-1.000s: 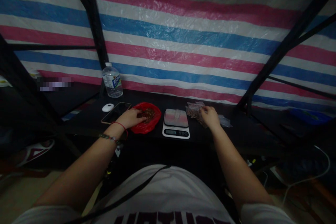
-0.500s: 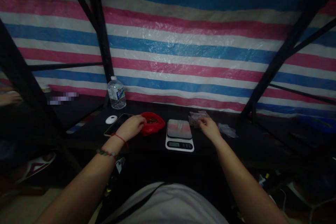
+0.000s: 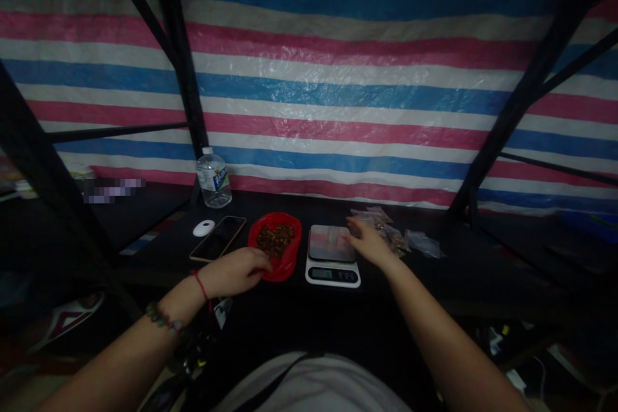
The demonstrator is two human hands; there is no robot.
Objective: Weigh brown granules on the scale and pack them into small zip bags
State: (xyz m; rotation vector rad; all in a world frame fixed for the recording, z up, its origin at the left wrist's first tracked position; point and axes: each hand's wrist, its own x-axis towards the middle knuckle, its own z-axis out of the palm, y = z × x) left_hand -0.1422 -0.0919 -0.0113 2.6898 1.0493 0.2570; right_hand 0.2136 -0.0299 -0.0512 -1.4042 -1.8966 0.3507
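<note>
My left hand [image 3: 248,268] is closed at the near left rim of a red plastic bag [image 3: 288,264], fingers curled against its edge. Inside the bag lie many small brown pieces [image 3: 275,239], too small to name. To the right stands a white kitchen scale [image 3: 333,275] with a shiny metal platform [image 3: 328,243]; its display cannot be read. My right hand [image 3: 371,243] is open over the scale's right edge, fingers apart and pointing left. Behind and beside that hand are several small clear bags [image 3: 396,241] with brown contents, partly hidden by it.
Flat clear bags [image 3: 425,243] lie at the right. Left of the red bag are a phone [image 3: 219,238], a white rounded object [image 3: 203,228] and a clear plastic bottle [image 3: 214,179]. Black metal posts [image 3: 186,87] frame the dark table [image 3: 159,251], with a striped sheet [image 3: 338,96] behind.
My left hand has moved down to the bag's near rim, and the bag now shows more of its contents. My right hand has moved left from the small bags to the scale.
</note>
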